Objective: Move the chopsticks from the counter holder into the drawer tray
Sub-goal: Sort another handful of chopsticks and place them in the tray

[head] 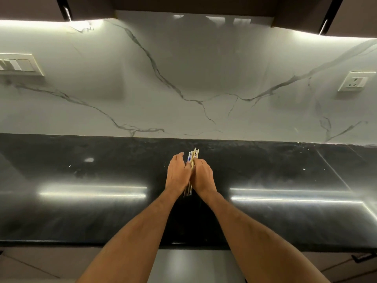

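I saw both hands, left (177, 174) and right (202, 176), pressed around a bundle of chopsticks (192, 156) above the black counter (81, 180); light, stiff, slippery sticks, best gripped mid-length.

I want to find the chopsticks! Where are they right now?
In the head view, the chopsticks are bunched between the left hand and right hand, above the middle of the black counter, in front of the marble wall.

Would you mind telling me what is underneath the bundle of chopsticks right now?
Under the chopsticks, held between the left hand and right hand, only the black counter shows. The hands cover the bundle's middle; no holder is visible.
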Motion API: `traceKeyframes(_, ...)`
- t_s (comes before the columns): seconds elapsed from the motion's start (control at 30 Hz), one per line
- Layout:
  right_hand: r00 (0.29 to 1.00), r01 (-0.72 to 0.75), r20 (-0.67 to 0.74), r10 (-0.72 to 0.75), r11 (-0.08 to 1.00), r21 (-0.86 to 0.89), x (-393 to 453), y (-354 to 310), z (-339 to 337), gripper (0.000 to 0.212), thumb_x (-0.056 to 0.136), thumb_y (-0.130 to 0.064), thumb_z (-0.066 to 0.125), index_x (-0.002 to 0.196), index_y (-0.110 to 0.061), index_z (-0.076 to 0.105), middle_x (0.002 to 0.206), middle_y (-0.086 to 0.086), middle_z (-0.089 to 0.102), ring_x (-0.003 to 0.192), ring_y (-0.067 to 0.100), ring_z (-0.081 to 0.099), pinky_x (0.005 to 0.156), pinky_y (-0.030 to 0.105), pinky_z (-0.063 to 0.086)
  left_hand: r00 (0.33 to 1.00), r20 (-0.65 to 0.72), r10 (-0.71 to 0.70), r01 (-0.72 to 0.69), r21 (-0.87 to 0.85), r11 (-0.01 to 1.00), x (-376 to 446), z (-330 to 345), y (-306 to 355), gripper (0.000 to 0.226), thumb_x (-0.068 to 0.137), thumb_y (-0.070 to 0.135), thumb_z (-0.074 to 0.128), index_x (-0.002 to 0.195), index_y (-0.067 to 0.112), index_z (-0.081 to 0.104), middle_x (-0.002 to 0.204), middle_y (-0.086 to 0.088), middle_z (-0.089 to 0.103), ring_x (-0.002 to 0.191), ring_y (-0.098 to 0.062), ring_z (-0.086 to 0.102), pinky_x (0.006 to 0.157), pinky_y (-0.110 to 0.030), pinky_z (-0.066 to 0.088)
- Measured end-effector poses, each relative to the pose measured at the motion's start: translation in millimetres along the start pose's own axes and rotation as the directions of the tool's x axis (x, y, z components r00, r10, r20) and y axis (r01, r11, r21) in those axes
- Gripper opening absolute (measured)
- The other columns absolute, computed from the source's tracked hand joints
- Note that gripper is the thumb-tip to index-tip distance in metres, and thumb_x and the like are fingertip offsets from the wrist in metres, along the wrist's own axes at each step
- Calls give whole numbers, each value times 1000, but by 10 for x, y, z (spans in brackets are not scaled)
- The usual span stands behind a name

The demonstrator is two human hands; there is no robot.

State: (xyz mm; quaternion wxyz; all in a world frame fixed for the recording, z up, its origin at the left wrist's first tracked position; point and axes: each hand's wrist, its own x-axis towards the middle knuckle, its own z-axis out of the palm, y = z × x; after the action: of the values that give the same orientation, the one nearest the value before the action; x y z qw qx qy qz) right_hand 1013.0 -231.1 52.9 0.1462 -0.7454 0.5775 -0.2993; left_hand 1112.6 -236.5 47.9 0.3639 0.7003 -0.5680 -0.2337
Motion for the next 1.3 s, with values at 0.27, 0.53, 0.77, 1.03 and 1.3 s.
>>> traceKeyframes(0.27, 988, -95, -117, 105, 991, 89, 77, 58, 326, 15, 101, -17, 59, 116, -14, 64, 102, -2, 65, 81, 3, 54, 71, 11, 40, 997, 78, 1, 4, -69, 998, 367, 87, -57, 36, 103, 22, 47, 136, 10, 53, 137, -9, 59, 123, -22, 57, 104, -36, 45)
traceKeyframes(0.53, 978, -126, -152, 143, 985, 117, 95, 52, 418, 28, 99, -11, 63, 126, -10, 62, 110, 0, 66, 88, 2, 56, 73, 5, 42, 984, 171, -51, 86, -208, 974, 551, 113, -46, 24, 101, 12, 52, 123, 13, 60, 98, 0, 66, 81, -9, 62, 65, -19, 47)
traceKeyframes(0.77, 961, -200, -164, 221, 970, 136, 146, 14, 481, 26, 102, -19, 60, 127, -10, 62, 112, 3, 66, 91, 5, 57, 81, 14, 45, 986, 167, -12, 36, -138, 990, 607, 123, -157, 25, 97, 11, 64, 121, 9, 64, 111, -5, 69, 96, -13, 64, 82, -22, 51)
traceKeyframes(1.03, 954, -238, -156, 257, 963, 129, 187, -30, 494, 25, 102, -20, 59, 125, -11, 61, 109, 3, 65, 87, 5, 56, 75, 14, 44, 988, 154, 4, 7, -71, 997, 619, 125, -195, 16, 95, 12, 67, 111, 12, 66, 96, 1, 67, 80, -5, 59, 69, -13, 44)
traceKeyframes(1.3, 953, -262, -126, 276, 958, 116, 244, -2, 471, 21, 103, -18, 55, 122, -12, 62, 111, 4, 66, 87, 4, 53, 64, 9, 36, 983, 185, -8, 10, -8, 1000, 630, 113, -165, 14, 95, 12, 67, 108, 14, 65, 92, 3, 64, 80, -6, 60, 71, -16, 45)
